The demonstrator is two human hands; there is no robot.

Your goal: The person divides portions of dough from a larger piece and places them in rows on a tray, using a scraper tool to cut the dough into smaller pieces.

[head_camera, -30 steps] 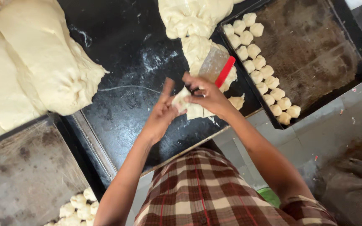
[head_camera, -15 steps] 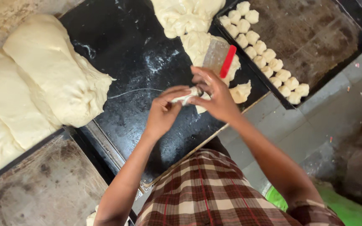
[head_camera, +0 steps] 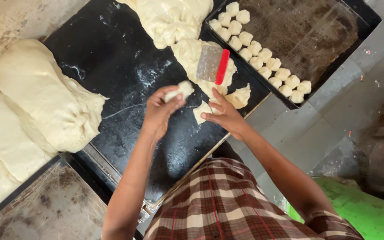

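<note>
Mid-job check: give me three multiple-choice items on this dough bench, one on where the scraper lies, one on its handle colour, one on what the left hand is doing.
1. Where does the scraper lie?
A. on the flat dough beside the right tray
B. in the left tray
C. on the floor

2. What colour is its handle?
A. blue
B. red
C. yellow

3. What is the state of the left hand?
A. empty and flat on the black slab
B. gripping the scraper
C. raised, holding a small dough piece

Answers: 1 A, the blade rests on dough next to the tray of dough balls. 2 B, a red strip edges the metal blade. 3 C, its fingers close on a lump above the slab.
</note>
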